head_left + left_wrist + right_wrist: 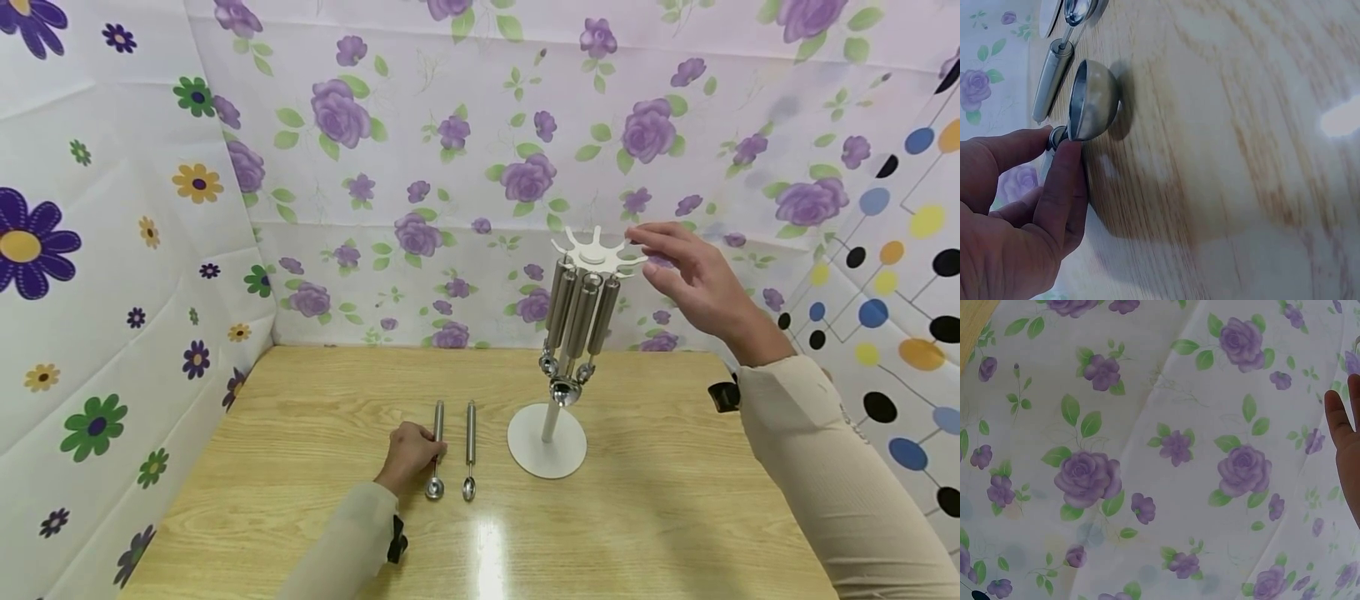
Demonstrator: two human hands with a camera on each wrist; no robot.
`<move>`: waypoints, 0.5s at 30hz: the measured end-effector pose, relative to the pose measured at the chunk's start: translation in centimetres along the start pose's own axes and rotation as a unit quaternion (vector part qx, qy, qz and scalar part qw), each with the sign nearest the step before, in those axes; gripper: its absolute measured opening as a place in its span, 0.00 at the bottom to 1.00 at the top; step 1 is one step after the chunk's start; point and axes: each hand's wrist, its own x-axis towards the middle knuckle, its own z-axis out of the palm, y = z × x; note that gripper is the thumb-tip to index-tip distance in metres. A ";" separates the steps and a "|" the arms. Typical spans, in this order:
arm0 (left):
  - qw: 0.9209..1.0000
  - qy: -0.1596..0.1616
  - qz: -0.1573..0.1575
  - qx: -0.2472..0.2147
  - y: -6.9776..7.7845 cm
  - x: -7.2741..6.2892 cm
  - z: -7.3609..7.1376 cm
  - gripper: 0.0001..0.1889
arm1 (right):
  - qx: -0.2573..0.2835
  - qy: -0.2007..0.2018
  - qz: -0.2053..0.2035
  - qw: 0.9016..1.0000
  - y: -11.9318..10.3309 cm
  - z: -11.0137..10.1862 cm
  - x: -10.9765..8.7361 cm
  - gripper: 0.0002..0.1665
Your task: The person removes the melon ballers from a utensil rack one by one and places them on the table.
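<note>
My left hand (411, 454) pinches the handle of a steel scoop (434, 488) on the table; in the left wrist view the scoop's deep round bowl (1094, 100) stands just past the fingertips. Beside it, to the right, lies a second steel scoop (470, 450), its handle pointing away. A white rotary utensil stand (596, 252) with a ring of hooked arms holds several steel utensils (581, 317) hanging heads down. Close to its right-hand arms is my right hand (693, 279), fingers extended and holding nothing; whether the fingertips touch the stand I cannot tell.
The stand's round white base (547, 458) sits on the wooden table (645, 500). A flowered cloth (450, 167) hangs behind, with patterned cloths (97, 333) at both sides. Only flowered cloth and part of the hand fill the right wrist view.
</note>
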 end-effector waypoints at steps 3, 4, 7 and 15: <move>1.000 0.000 0.006 0.000 -0.1 -0.1 -0.1 0.06 | 0.004 0.001 -0.004 1.000 0.1 0.1 0.0 0.26; 1.000 -0.001 0.007 -0.001 -0.2 -0.1 -0.1 0.06 | 0.005 0.002 -0.006 1.000 0.1 0.1 0.0 0.26; 1.000 0.002 0.011 -0.003 -0.4 0.1 -0.2 0.09 | 0.006 0.010 -0.010 1.000 0.1 0.1 0.0 0.25; 1.000 0.025 -0.011 -0.016 0.0 0.3 -1.7 0.13 | 0.008 0.023 -0.009 1.000 -0.2 0.0 -0.2 0.23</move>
